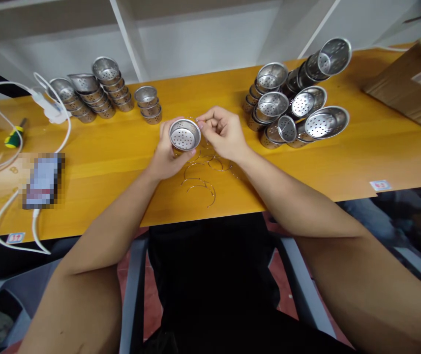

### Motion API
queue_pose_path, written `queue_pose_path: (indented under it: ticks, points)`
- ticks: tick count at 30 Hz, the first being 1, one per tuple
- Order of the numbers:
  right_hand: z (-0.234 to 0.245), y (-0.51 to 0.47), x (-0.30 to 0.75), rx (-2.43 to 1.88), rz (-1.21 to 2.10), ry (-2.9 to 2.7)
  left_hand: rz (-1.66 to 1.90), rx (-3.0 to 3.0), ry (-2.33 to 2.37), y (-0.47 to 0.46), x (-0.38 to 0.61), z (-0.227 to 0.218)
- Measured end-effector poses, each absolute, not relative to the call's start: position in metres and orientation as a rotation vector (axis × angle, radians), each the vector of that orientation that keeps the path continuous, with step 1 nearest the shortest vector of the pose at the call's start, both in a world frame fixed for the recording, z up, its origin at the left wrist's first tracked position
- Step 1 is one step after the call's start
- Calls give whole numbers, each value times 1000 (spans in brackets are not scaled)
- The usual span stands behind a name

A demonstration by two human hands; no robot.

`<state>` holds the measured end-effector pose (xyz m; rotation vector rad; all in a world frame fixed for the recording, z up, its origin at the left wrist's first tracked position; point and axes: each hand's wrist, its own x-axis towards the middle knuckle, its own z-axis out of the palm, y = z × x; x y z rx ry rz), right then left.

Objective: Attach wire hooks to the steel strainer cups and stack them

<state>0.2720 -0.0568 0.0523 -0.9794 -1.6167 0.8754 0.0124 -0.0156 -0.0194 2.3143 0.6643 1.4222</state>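
Observation:
My left hand [166,155] is wrapped round a small perforated steel cup [184,134], its open mouth facing me. My right hand [223,132] is closed in a pinch at the cup's right rim, on a thin wire handle [199,120] that barely shows. Below both hands several loose curved wire handles [201,186] lie on the orange table [306,167].
Stacks of the same steel cups lie on their sides at the right [299,108] and stand at the back left [96,93], with a short stack [148,104] nearer. A phone [44,180], white cable [0,162], screwdriver [15,136] sit left. A cardboard box [413,83] is far right.

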Motion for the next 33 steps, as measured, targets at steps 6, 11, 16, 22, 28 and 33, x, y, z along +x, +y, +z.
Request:
queue_pose_path:
  ticks: [6, 11, 16, 22, 28, 33]
  points:
    - [51, -61, 267, -1097, 847, -1620, 1219, 2258, 417, -31, 20, -12]
    - [53, -62, 266, -1118, 793, -1592, 1300, 2243, 684, -28, 18, -18]
    - [64, -70, 264, -1083, 820, -1624, 1418, 2167, 747, -21, 13, -18]
    - [68, -80, 263, -991, 884, -1707, 1402, 2080, 726, -23, 19, -28]
    - [66, -80, 265, -1137, 851, -1748, 1397, 2099, 770, -26, 22, -32]
    - [67, -80, 264, -1193, 867, -1746, 1387, 2100, 801, -27, 22, -30]
